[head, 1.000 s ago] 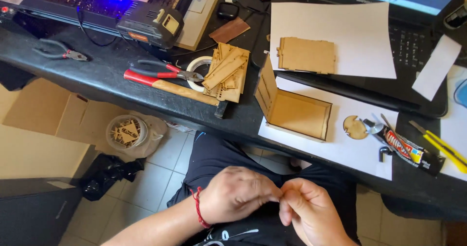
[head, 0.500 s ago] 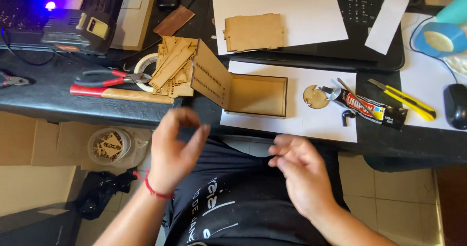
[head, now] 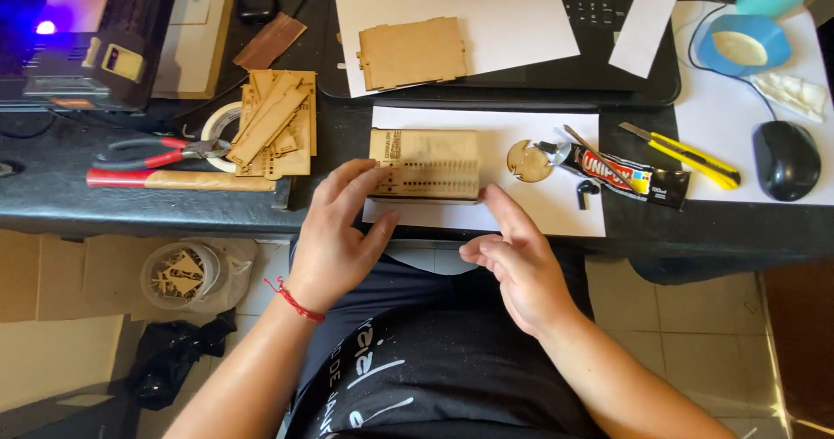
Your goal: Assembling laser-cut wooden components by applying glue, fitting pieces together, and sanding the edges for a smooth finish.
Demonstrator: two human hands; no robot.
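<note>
A flat laser-cut wooden box (head: 430, 163) with rows of small holes lies on a white sheet (head: 556, 213) at the near edge of the dark desk (head: 130, 209). My left hand (head: 341, 231), with a red thread bracelet on the wrist, rests its fingers on the box's left end, thumb against the front edge. My right hand (head: 514, 261) has its index fingertip at the box's near right corner, the other fingers loosely curled and holding nothing.
Right of the box lie a wooden disc (head: 526, 161), glue tube (head: 638, 178), yellow utility knife (head: 682, 151) and mouse (head: 784, 159). To the left are wooden pieces (head: 274, 122), pliers (head: 161, 151) and a wooden-handled tool (head: 174, 179). Another wooden panel (head: 410, 52) lies behind.
Both hands rose from my lap to the box. The box, earlier open with one panel standing up, now lies flat with its holed face up.
</note>
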